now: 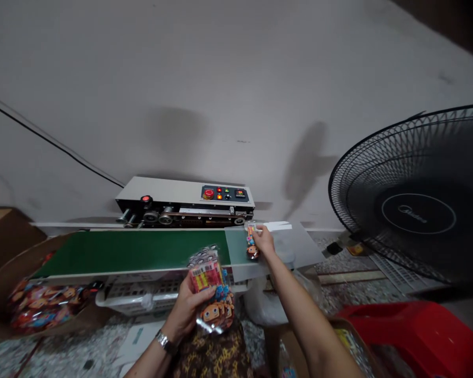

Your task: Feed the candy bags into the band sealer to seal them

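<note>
My left hand (187, 307) grips a stack of clear packets (211, 286) printed with cartoon faces, held upright in front of me. Reaching forward, my right hand (264, 240) pinches a single packet (252, 242) and holds it at the right end of the green conveyor belt (134, 251), next to the intake of the grey sealing machine (185, 202). That machine stands against the wall behind the belt, with a red button and small lights on its panel.
A cardboard box (0, 289) at the left holds several finished packets (43, 307). A white basket (142, 299) sits under the belt. A large black fan (418, 199) stands at the right, and a red plastic stool (425, 331) lies near my right arm.
</note>
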A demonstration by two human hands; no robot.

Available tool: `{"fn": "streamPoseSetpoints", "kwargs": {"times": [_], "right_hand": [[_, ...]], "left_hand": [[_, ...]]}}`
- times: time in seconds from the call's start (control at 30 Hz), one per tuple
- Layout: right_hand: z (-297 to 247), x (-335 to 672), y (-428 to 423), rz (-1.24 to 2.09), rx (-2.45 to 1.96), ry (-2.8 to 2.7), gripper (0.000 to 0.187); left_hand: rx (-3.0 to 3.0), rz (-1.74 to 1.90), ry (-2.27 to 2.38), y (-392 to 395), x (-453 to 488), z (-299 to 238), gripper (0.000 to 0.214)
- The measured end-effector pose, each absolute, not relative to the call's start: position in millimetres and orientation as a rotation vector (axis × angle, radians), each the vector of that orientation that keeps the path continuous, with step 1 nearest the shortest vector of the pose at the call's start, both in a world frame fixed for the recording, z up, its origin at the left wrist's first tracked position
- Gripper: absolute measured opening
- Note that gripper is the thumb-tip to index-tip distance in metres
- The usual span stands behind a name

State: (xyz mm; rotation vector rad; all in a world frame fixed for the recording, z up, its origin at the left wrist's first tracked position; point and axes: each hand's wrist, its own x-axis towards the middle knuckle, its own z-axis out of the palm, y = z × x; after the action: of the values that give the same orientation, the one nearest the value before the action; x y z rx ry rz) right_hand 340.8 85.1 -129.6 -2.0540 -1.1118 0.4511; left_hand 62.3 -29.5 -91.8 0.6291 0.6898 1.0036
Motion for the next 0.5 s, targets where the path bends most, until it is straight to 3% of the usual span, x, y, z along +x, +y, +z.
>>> {"fn": "streamPoseSetpoints", "kwargs": {"times": [0.23, 0.33, 0.5], "right_hand": [[-114.1, 303.4, 96.6, 0.414, -2.111, -1.278, 0.036], [-101.7, 285.7, 83.6, 0.355, -1.925, -1.439, 0.041], [-73.3, 260.8, 35.1, 0.916, -1.333, -1.451, 0.035]], "left_hand": [[0.620, 1.031, 0.669, -26.1, 62.5, -88.5, 0.051], [0.598, 1.043, 0.671, -25.7, 63.4, -85.4, 0.052], [0.566, 1.075, 0.642, -23.8, 64.6, -82.1, 0.053]]}}
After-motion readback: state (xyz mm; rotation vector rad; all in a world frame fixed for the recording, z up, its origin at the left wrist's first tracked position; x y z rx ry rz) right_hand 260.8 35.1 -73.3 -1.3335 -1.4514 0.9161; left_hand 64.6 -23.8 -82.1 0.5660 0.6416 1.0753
